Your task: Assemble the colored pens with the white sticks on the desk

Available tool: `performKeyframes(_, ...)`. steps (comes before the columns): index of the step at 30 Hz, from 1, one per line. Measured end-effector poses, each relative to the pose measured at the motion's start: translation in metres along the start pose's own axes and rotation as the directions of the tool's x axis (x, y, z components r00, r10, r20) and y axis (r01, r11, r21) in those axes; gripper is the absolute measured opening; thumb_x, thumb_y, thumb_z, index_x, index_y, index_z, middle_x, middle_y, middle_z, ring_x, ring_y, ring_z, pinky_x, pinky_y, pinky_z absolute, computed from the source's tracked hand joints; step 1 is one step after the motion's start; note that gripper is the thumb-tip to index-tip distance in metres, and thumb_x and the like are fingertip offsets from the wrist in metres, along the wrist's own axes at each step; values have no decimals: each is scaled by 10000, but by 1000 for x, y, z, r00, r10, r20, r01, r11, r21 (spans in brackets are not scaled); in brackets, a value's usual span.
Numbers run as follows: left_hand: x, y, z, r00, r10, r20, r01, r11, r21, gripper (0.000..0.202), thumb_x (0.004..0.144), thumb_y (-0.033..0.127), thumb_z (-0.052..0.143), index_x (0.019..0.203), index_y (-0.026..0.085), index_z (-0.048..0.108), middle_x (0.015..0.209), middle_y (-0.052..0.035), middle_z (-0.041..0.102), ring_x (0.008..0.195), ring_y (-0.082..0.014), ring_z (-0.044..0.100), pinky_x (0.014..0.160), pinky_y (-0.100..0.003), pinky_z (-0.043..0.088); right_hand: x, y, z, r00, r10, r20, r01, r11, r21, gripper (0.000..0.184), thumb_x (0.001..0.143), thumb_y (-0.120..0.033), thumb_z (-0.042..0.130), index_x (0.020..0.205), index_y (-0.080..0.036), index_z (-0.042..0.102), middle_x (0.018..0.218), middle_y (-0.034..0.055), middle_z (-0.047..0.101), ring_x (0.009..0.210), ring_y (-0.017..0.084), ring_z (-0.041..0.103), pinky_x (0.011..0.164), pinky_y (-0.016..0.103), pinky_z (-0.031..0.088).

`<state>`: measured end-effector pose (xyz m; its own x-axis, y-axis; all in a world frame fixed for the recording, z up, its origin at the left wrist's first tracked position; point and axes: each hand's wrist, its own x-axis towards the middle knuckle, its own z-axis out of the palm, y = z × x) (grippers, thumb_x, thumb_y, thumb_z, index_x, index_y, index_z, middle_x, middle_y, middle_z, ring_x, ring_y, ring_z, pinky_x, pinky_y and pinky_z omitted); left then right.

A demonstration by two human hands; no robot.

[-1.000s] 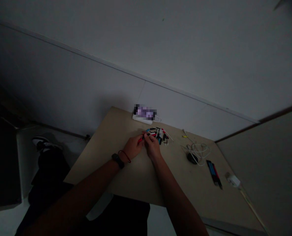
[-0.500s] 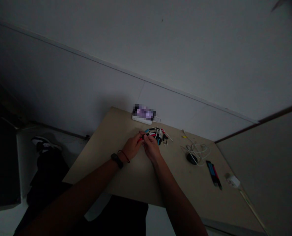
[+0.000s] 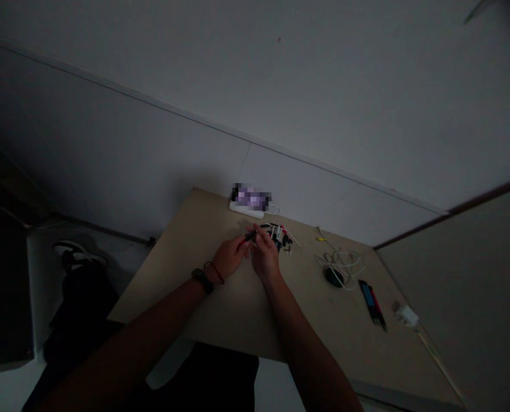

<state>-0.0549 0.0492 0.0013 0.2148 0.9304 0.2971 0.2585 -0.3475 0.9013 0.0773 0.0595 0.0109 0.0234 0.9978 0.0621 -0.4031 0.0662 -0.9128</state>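
- Gripping the red end of a slim, rod-shaped red-and-black piece [image 3: 250, 235], the left hand [image 3: 228, 257] lay at half past seven from it, fingers curled closely around that end.
- The right hand [image 3: 265, 256] sat at half past four from the piece, fingertips by its dark upper end; I could not tell in the gloom whether they pinched it or only rested against it.
- Between both hands, the piece slanted from half past seven to half past one, over a flat, beige tabletop [image 3: 212, 220] that looked smooth and matte.
- Taking the hands as the dial's centre, a loose pile [image 3: 279, 236] lay at about two o'clock, partly hidden by the right fingers: thin, straight white sticks, short black bits and some red, mostly too small to tell apart.
- At twelve o'clock, a white, block-like stand [image 3: 246, 212] held a flat screen [image 3: 251, 198], its picture blurred into squares.
- Around half past three sat a dark, rounded object like a mouse [image 3: 333, 277], near loose coils of white cable [image 3: 344, 262].
- Near four o'clock, slim, straight pens [image 3: 371, 303] in black, blue and red lay side by side; farther out was a boxy white plug [image 3: 407, 315].
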Motion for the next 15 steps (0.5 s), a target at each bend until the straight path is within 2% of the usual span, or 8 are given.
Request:
performKeyframes(4,1,0,0,1000,7,22,-7,1000,-3,267,993,305,440,888,182,652,738,-25,717,696,-173,664,705,-278,482,2,4,-4,1000,-18,-25,17,999,-39,337,688,-425,856,897,-209,705,915,35,713,685,135,593,532,235,457)
performKeyframes(9,0,2,0,999,-21,23,22,999,-32,218,970,321,487,944,178,650,701,-16,699,636,-161,647,646,-265,461,6,8,-6,996,-39,-85,34,997,-63,373,629,-403,896,759,-218,599,718,-37,629,585,103,526,522,216,457)
performKeyframes(12,-1,5,0,999,-46,6,46,998,-48,221,958,337,506,997,174,651,670,-7,683,608,-158,637,632,-264,457,5,6,-4,994,-26,-107,21,999,-47,376,649,-435,880,854,-222,648,773,-29,659,638,105,567,569,211,478)
performKeyframes(15,-2,7,-1,999,-43,-13,42,998,-36,235,969,322,472,922,174,649,649,-6,664,601,-155,621,628,-263,442,4,2,-1,996,27,-82,-27,1000,-1,436,729,-504,808,1057,-242,689,910,12,720,744,141,636,592,233,492)
